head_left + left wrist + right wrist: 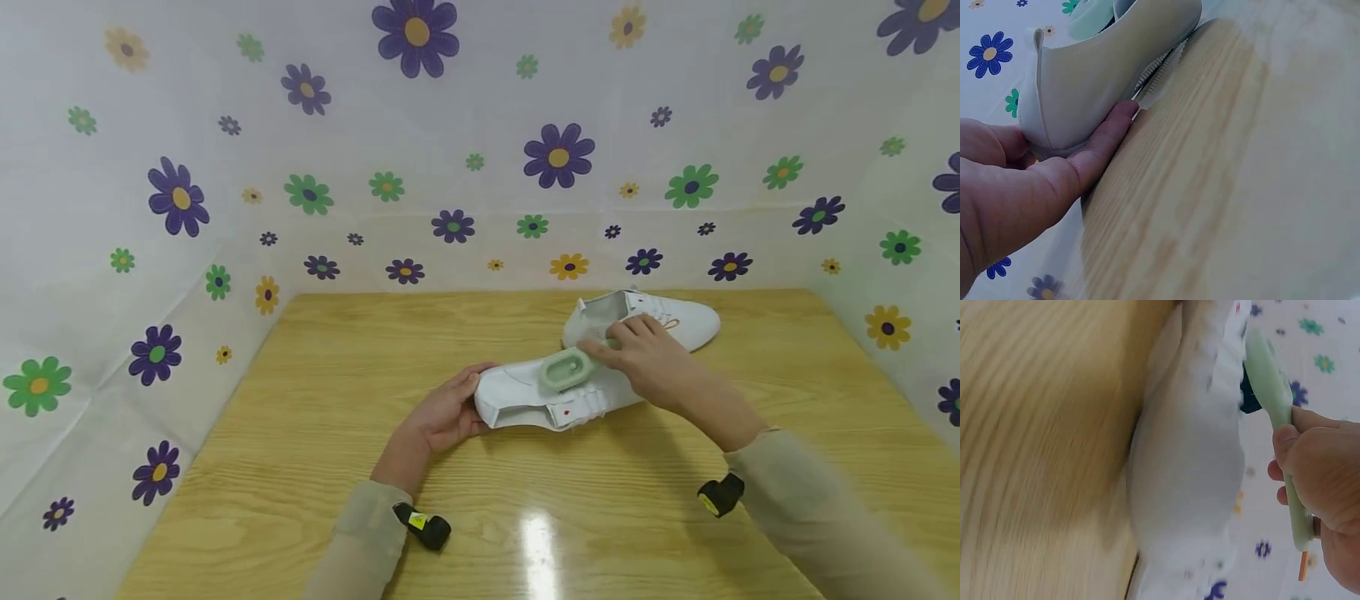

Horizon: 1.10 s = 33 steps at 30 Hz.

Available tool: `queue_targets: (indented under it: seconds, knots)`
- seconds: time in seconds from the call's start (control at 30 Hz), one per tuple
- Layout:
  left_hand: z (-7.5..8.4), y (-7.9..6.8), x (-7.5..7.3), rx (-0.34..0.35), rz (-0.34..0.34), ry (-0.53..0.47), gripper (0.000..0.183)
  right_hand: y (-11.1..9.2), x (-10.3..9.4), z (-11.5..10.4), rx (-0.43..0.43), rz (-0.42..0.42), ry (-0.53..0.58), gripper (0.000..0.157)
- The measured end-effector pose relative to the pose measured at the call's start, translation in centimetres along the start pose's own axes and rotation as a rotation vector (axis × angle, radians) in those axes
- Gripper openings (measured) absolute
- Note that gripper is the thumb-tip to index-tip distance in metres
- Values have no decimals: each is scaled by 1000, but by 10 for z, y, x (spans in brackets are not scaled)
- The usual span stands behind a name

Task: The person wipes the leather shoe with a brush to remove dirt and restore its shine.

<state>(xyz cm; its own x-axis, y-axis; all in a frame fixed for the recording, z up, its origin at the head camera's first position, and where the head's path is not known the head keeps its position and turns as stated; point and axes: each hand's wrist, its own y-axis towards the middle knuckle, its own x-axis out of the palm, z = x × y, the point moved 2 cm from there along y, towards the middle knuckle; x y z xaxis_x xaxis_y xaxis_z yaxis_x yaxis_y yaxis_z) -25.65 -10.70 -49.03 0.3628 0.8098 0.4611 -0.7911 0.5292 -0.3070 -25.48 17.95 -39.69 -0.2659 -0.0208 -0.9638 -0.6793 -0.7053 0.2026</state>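
Note:
A white lace-up shoe (517, 382) lies tilted on its side, its opening facing the near edge of the table. My left hand (446, 408) grips it by the heel; in the left wrist view the fingers reach along under the shoe (1091, 87), beside the ridged sole. In my right hand (652, 358) is the handle of a pale green brush (564, 369), whose head lies over the shoe's side near the laces. Dark bristles (1249, 394) face the shoe in the right wrist view, and an orange cord (1303, 565) hangs from the handle's end.
A second white shoe (693, 321) stands behind, right of the first, partly covered by my right hand. Both are on a wood-grain table (360, 333). A flower-print white sheet (480, 183) encloses the back and sides.

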Motion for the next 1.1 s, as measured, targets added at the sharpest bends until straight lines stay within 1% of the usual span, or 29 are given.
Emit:
queue_targets:
  seconds: [0.1, 0.13, 0.2, 0.27, 0.33, 0.5, 0.53, 0.6, 0.67, 0.73, 0.83, 0.9, 1.0, 1.1]
  knots:
    - [1, -3, 0, 0, -19, -11, 46, 17, 5, -23, -72, 36, 18, 54]
    - [0, -2, 0, -4, -31, -18, 46, 20, 7, -30, -83, 47, 25, 53]
    - [-4, -1, 2, -7, -51, -28, 47, 24, 10, -39, -90, 63, 43, 53]
    - [-6, 0, 3, -4, -50, -39, 47, 25, 13, -42, -81, 75, 56, 52]
    - [-7, 1, 3, 0, -40, -43, 47, 20, 13, -39, -58, 70, 61, 49]
    - [-3, -1, 1, -4, -3, -14, 46, -2, 11, -15, 23, 28, 34, 47]
    - [-2, -2, 0, -1, 1, -5, 46, -5, 10, -12, 32, 19, 32, 50]
    - [0, -2, -2, 1, 4, -4, 46, -4, 9, -10, 34, 9, 34, 50]
    - [2, -2, -2, 3, -4, -6, 46, 3, 9, -17, 16, 11, 52, 46]
    - [3, -2, -2, 4, -19, -9, 46, 14, 10, -30, -20, 29, 64, 45]
    - [2, -3, -2, 3, -29, -9, 46, 29, 12, -48, -34, 63, 83, 44]
    - [2, -4, -1, 10, -30, 2, 46, 32, 12, -50, -28, 71, 88, 45]
    - [1, -2, -1, 11, -15, 4, 46, 22, 10, -38, 22, 23, 93, 45]
    - [0, -1, 0, 8, 10, 12, 46, 3, 6, -19, 92, -30, 84, 46]
